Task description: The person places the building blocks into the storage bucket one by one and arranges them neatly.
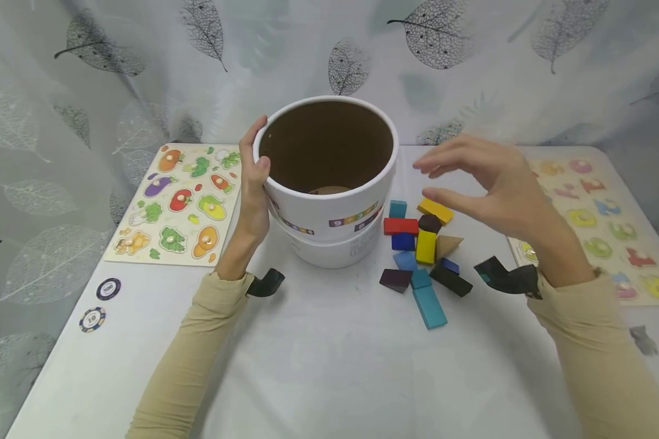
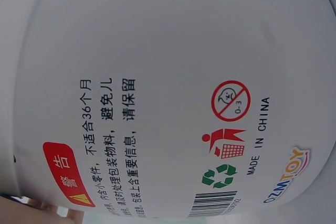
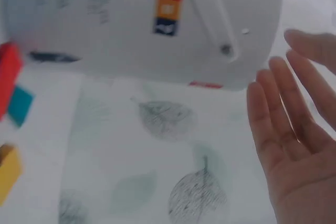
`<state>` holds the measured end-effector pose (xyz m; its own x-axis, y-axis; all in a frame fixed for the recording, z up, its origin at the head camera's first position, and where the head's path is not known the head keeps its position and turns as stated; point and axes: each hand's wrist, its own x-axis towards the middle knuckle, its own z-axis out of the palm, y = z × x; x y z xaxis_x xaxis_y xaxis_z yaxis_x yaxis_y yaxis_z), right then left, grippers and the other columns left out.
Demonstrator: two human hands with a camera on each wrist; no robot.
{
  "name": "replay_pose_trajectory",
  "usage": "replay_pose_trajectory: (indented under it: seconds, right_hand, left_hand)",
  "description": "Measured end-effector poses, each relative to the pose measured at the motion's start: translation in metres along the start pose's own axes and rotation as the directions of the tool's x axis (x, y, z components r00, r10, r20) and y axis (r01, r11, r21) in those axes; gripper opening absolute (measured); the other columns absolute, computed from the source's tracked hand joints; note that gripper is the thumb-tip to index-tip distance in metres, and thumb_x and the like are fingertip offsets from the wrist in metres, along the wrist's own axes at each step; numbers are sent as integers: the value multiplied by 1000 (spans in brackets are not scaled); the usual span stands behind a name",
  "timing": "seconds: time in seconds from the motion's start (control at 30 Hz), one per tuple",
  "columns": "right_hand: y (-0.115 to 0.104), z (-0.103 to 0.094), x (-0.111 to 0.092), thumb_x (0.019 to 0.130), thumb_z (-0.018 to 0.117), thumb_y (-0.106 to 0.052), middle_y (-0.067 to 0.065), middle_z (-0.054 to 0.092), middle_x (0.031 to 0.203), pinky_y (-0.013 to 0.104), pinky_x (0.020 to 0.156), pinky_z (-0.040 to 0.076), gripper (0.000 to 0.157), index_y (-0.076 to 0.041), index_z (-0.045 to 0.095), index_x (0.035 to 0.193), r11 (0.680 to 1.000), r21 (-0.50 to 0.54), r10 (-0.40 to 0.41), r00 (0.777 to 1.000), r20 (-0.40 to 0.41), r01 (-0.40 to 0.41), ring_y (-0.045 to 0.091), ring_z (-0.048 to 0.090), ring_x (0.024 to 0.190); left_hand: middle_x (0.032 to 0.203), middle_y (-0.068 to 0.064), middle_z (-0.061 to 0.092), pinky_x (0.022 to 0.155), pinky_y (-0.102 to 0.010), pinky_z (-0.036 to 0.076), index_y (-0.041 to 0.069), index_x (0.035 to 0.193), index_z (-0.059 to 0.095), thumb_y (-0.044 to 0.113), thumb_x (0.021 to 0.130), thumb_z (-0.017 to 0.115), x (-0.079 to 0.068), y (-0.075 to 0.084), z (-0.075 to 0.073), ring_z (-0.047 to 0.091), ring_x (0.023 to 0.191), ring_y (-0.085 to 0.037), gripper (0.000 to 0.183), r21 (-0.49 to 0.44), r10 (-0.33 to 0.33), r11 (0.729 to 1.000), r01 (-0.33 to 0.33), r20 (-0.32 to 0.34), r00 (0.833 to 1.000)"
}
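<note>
A round white bucket (image 1: 329, 210) with a brown inside stands upright at the middle of the table in the head view, a second white rim showing below it. At its left side my left hand (image 1: 252, 189) grips the upper rim, thumb hooked over the edge. In the left wrist view the bucket's printed wall (image 2: 157, 40) fills the picture. My right hand (image 1: 486, 177) hovers to the right of the bucket, apart from it, with fingers spread and holding nothing. Under and in front of that hand lie several coloured blocks, among them a yellow block (image 1: 426, 246) and a red block (image 1: 401, 226).
A vegetable puzzle board (image 1: 162, 244) lies at the left, and a pale puzzle board (image 1: 609, 244) lies at the right, partly behind my right arm. Two poker chips (image 1: 92, 319) sit near the left edge. A leaf-patterned curtain (image 1: 285, 36) hangs behind the table.
</note>
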<state>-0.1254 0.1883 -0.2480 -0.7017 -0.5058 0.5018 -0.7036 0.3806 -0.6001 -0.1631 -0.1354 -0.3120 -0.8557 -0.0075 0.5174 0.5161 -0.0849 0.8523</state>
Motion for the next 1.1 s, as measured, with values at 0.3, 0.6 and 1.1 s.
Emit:
replay_pose_trajectory:
  seconds: [0.3, 0.6, 1.1]
  right_hand:
    - [35, 9, -74, 71, 84, -3, -12, 66, 106, 10, 85, 47, 47, -23, 70, 112, 967, -175, 229, 937, 265, -186, 3, 61, 95]
    - [51, 25, -103, 71, 85, -8, -9, 68, 111, 18, 91, 51, 45, -20, 70, 112, 954, -234, 259, 910, 323, -188, 9, 61, 102]
    - [44, 29, -119, 73, 83, -8, -13, 70, 104, 34, 85, 55, 40, -22, 73, 109, 912, -328, 362, 858, 365, -246, 7, 59, 94]
  left_hand:
    - [142, -9, 46, 109, -41, 34, 19, 149, 32, 64, 80, 52, 1, -1, -1, 44, 130, -27, 85, -28, 1, 1000, -1, -16, 1000]
    - [142, -9, 46, 108, -38, 36, 18, 149, 32, 61, 81, 51, 0, -1, -2, 45, 129, -26, 83, -23, 3, 1000, -4, -21, 1000]
    - [141, -8, 47, 108, -40, 35, 19, 148, 33, 63, 79, 52, 2, 0, 1, 44, 129, -28, 85, -33, -5, 999, 5, -13, 1000]
